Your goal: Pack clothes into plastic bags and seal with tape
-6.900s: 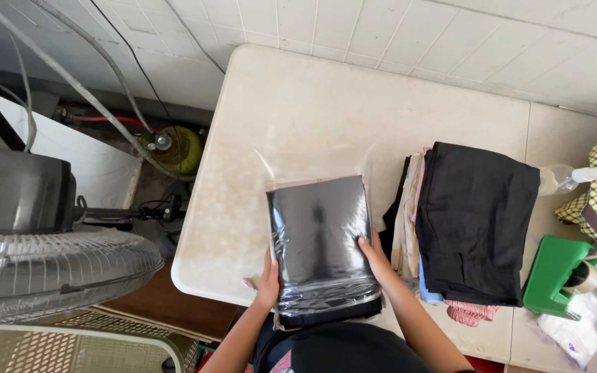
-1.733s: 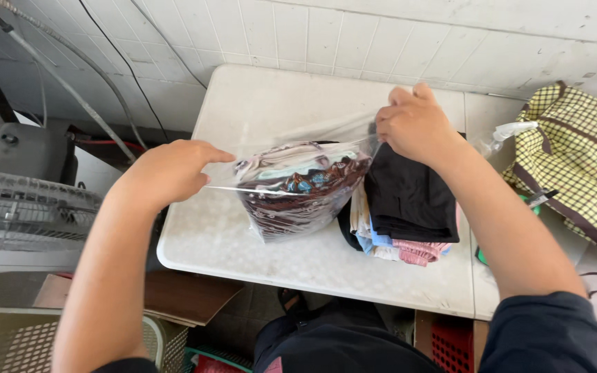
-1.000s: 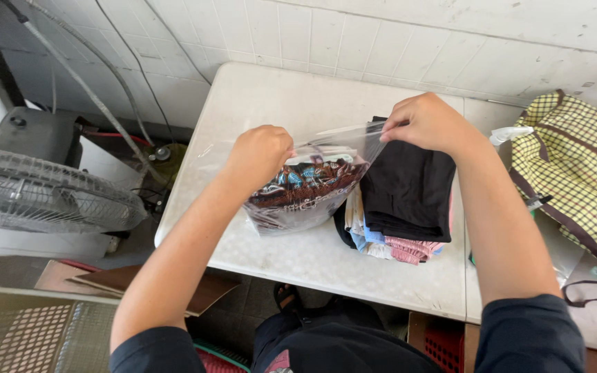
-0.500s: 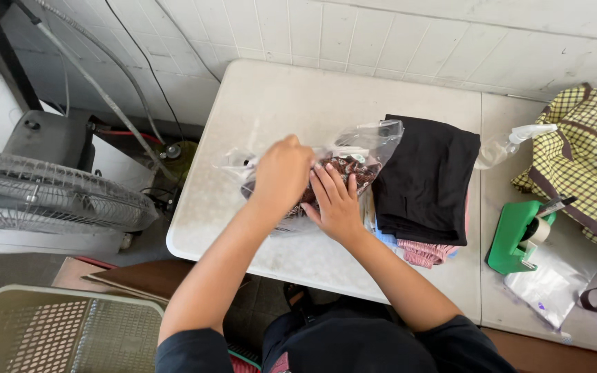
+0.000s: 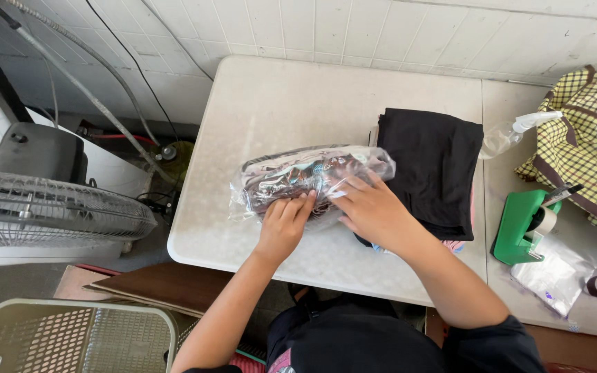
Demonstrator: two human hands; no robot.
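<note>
A clear plastic bag (image 5: pixel 305 176) stuffed with a dark patterned garment lies on the white table (image 5: pixel 278 103). My left hand (image 5: pixel 285 224) presses on the bag's near edge, fingers flat and together. My right hand (image 5: pixel 371 207) rests on the bag's right end, fingers spread over the plastic. Just right of the bag sits a stack of folded clothes (image 5: pixel 431 169) with a black piece on top.
A green tape dispenser (image 5: pixel 523 221) and loose clear bags (image 5: pixel 554 269) lie at the right, beside a yellow checked bag (image 5: pixel 589 145). A spray bottle (image 5: pixel 513 131) lies near the stack. A fan (image 5: pixel 43 211) and a plastic basket (image 5: pixel 70 338) stand at the left.
The bagged garment was held up and stretched between both hands; it now lies on the table, bundled, with both hands pressing on it close together.
</note>
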